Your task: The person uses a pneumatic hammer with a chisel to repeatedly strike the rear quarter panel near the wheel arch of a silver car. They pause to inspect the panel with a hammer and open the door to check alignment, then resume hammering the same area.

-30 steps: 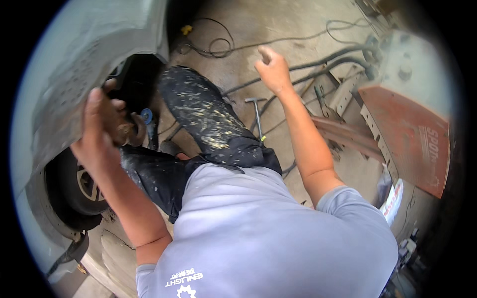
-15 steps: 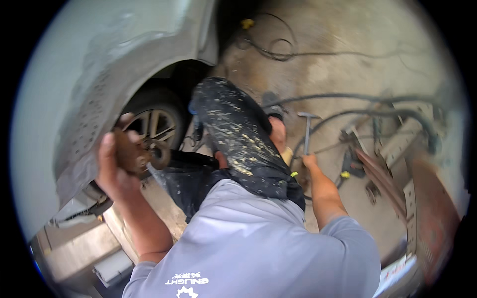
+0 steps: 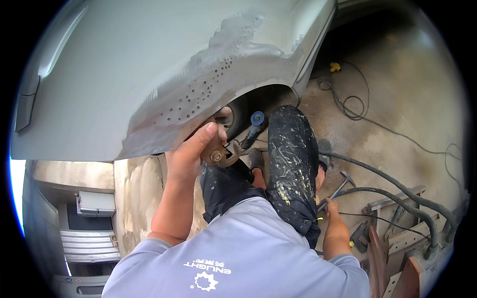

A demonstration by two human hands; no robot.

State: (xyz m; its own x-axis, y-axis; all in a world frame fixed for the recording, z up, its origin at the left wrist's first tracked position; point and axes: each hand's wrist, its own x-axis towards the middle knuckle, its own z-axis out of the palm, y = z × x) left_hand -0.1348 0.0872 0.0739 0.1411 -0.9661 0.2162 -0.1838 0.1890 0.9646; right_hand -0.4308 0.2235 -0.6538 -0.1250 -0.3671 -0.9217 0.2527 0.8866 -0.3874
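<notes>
My left hand (image 3: 191,155) is closed around a rusty clamp-like tool (image 3: 222,155) held against the lower edge of a grey car fender (image 3: 149,74), at the wheel arch. The fender's sanded patch shows many small holes. My right hand (image 3: 330,206) is low beside my knee and grips the handle of a hammer (image 3: 342,182), whose head points up and away over the concrete floor. My raised knee in dark paint-flecked trousers (image 3: 293,159) sits between the two hands. A dark tool with a blue round end (image 3: 257,119) leans in the wheel arch just beyond the clamp.
The tyre (image 3: 237,113) shows inside the arch. Thick black hoses (image 3: 397,188) and thin cables (image 3: 350,102) with a yellow plug (image 3: 336,66) run over the floor at right. A rusty metal frame (image 3: 397,233) stands at lower right, a grey box (image 3: 97,202) at lower left.
My right hand came down from a raised position to the floor and took hold of the hammer. My left hand stayed on the rusty tool at the wheel arch as my view swung closer to the fender.
</notes>
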